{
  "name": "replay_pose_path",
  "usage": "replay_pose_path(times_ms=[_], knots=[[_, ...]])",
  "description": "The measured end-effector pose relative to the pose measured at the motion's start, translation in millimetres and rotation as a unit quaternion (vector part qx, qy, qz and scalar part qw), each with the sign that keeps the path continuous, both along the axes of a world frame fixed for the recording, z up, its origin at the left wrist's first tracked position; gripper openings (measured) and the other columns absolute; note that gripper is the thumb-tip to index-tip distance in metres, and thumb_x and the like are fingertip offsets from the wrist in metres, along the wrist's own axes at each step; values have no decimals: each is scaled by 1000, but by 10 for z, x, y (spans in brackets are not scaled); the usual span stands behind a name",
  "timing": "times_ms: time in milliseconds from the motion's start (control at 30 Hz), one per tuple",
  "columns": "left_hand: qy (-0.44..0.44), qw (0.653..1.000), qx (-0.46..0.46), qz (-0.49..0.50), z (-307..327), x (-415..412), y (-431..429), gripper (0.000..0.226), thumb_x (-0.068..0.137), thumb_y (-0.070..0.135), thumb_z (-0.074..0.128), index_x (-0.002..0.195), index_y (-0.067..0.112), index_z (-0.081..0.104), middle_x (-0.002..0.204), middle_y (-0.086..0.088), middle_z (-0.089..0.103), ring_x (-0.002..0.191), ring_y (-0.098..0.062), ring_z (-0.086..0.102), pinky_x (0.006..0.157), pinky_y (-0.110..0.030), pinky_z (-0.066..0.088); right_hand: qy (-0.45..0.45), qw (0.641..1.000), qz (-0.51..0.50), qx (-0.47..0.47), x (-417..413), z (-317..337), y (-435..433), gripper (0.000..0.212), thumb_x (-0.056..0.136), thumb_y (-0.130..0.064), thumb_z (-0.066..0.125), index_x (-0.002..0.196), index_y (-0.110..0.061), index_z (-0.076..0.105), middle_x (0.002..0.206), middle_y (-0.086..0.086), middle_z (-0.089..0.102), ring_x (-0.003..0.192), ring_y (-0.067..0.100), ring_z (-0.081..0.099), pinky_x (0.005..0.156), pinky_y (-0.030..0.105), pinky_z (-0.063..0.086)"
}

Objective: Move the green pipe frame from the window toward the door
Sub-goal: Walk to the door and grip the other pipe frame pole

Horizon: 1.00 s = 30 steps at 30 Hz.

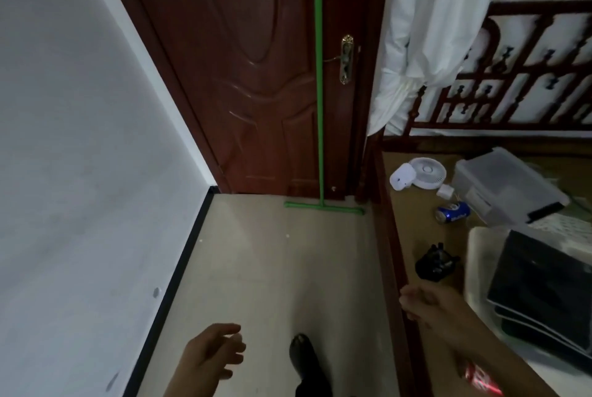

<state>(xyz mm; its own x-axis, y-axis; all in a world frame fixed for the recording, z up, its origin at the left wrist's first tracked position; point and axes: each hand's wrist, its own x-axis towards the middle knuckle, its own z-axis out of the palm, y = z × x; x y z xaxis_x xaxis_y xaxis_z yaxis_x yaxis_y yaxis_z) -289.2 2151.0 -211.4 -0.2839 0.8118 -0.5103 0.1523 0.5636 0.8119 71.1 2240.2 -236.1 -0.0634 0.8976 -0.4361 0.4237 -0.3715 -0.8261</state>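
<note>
Judging from how things lie, the move looks essentially done. Nearest on the left, the left hand hangs with fingers loosely apart, holding nothing. Farther off, the tall green pipe frame stands upright against the dark reddish-brown wooden door, its crossbar foot on the pale floor. At right, the right hand is likewise empty, fingers loosely curled.

We see the pipe frame standing upright against the door, its foot bar on the floor just before the threshold. The wall runs along our left, the bed along our right. On the bed, a can lies just before a fan.
</note>
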Motion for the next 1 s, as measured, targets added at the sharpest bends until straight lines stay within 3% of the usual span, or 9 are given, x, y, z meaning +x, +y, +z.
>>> replay_pose_path(times_ms=[100, 233, 367, 467, 533, 633, 767, 900, 1000], knots=[[-1, 1000, -2, 2, -75, -128, 742, 10, 87, 4, 60, 91, 5, 70, 69, -13, 75, 69, -30, 66, 62, -36, 47, -2, 1000, 22, -21, -159, -103, 659, 5, 89, -18, 65, 91, -17, 70, 87, 5, 74, 81, 17, 70, 62, 16, 50], [15, 999, 27, -34, 87, -222, 1844, 11, 88, 6, 60, 92, 7, 70, 73, -13, 75, 70, -27, 67, 62, -35, 48, -9, 1000, 23, -7, -358, -45, 1506, 8, 89, -9, 64, 94, -5, 68, 86, 13, 71, 71, 12, 64, 50, 8, 47], [36, 994, 62, -83, 381, -212, 2803, 12, 88, 9, 59, 94, 13, 69, 76, -9, 77, 72, -23, 69, 62, -32, 51, -9, 999, 16, 35, -524, 109, 2242, 3, 87, -11, 67, 87, -10, 69, 71, 3, 69, 57, 2, 62, 52, 8, 46], [51, 988, 87, -113, 564, -183, 3410, 14, 89, 9, 59, 93, 18, 69, 78, -5, 78, 74, -22, 72, 63, -31, 53, -24, 998, 10, 63, -607, 204, 2837, 8, 86, -3, 66, 85, -11, 70, 67, 1, 68, 60, 7, 62, 55, 10, 48], [63, 987, 98, -114, 634, -175, 3744, 15, 89, 8, 59, 92, 18, 69, 79, -3, 78, 72, -20, 72, 62, -29, 53, -28, 997, 28, 71, -649, 224, 3291, 10, 87, -4, 64, 88, -11, 70, 69, 2, 70, 64, 11, 66, 65, 17, 52], [73, 989, 92, -93, 668, -174, 4168, 15, 89, 8, 57, 92, 17, 69, 80, -3, 77, 69, -16, 72, 60, -25, 53, -13, 995, 43, 92, -693, 232, 4084, 11, 86, -13, 68, 86, -23, 70, 71, 4, 72, 71, 20, 69, 74, 38, 54], [82, 992, 95, -23, 662, -162, 4651, 14, 88, 6, 58, 92, 14, 70, 80, -4, 77, 73, -20, 72, 64, -28, 53, -14, 989, 75, 126, -806, 319, 5294, 13, 86, -20, 69, 98, -18, 67, 76, 9, 72, 75, 20, 69, 69, 32, 50], [77, 988, 102, 83, 668, -22, 5085, 12, 87, 5, 61, 91, 11, 71, 79, -6, 77, 75, -24, 71, 65, -32, 53, -28, 980, 116, 158, -946, 437, 6524, 30, 86, -25, 68, 113, -17, 60, 97, 9, 69, 88, 25, 66, 81, 42, 51], [62, 980, 112, 150, 694, 128, 5305, 13, 87, 3, 60, 90, 9, 70, 79, -9, 76, 74, -26, 70, 66, -34, 52, -2, 971, 80, 224, -1107, 571, 7199, 42, 85, -19, 70, 123, -13, 54, 110, 5, 62, 98, 24, 62, 89, 44, 51]])
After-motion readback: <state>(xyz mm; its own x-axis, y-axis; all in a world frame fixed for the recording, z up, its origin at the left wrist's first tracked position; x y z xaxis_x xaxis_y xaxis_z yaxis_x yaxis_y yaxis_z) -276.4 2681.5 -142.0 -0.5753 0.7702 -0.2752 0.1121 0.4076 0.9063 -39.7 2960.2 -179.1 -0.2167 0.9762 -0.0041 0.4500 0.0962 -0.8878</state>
